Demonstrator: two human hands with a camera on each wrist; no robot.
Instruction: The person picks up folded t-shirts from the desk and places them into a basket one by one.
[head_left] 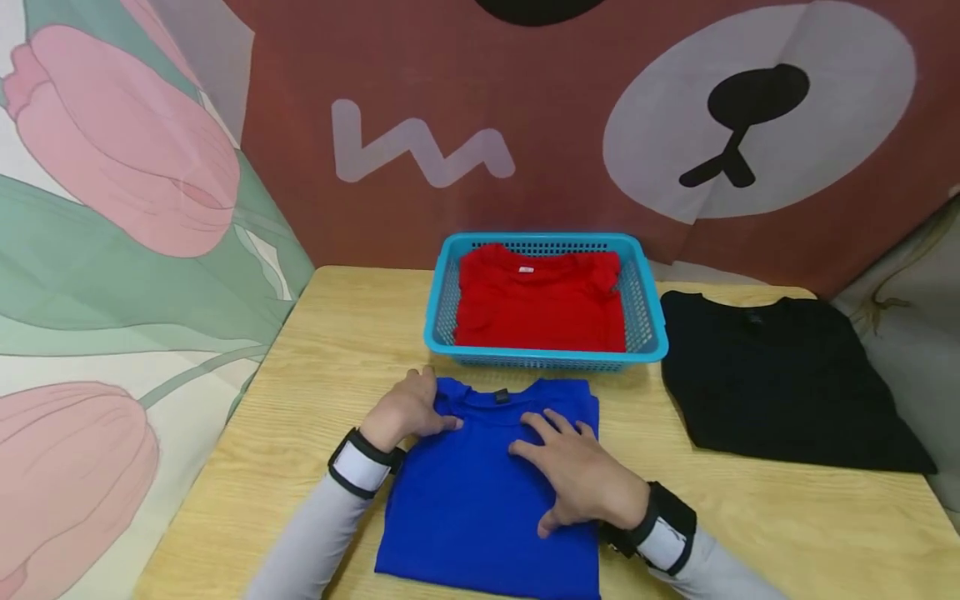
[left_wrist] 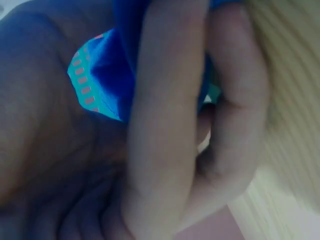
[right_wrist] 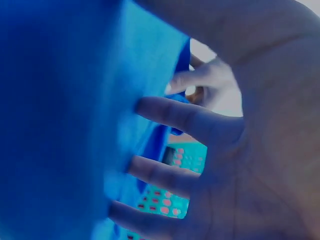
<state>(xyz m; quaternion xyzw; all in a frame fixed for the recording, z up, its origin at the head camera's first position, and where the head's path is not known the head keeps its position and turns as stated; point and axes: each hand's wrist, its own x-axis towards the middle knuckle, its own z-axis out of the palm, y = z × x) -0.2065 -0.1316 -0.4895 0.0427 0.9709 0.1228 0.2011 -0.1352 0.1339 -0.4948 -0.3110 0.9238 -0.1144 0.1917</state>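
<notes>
A folded blue T-shirt (head_left: 487, 492) lies on the table with its collar toward the basket. At its upper left corner, my left hand (head_left: 408, 408) holds the edge, thumb on top and fingers around the side. Blue cloth shows between that hand's curled fingers (left_wrist: 165, 115) in the left wrist view. My right hand (head_left: 581, 471) rests on the shirt's right half with its fingers spread. Its fingertips (right_wrist: 142, 106) touch the blue cloth in the right wrist view.
Behind the blue shirt stands a light-blue plastic basket (head_left: 547, 359) holding a folded red T-shirt (head_left: 540, 304). A black T-shirt (head_left: 780, 383) lies at the right of the wooden table (head_left: 262, 467). A brown printed cloth (head_left: 525, 100) hangs along the back.
</notes>
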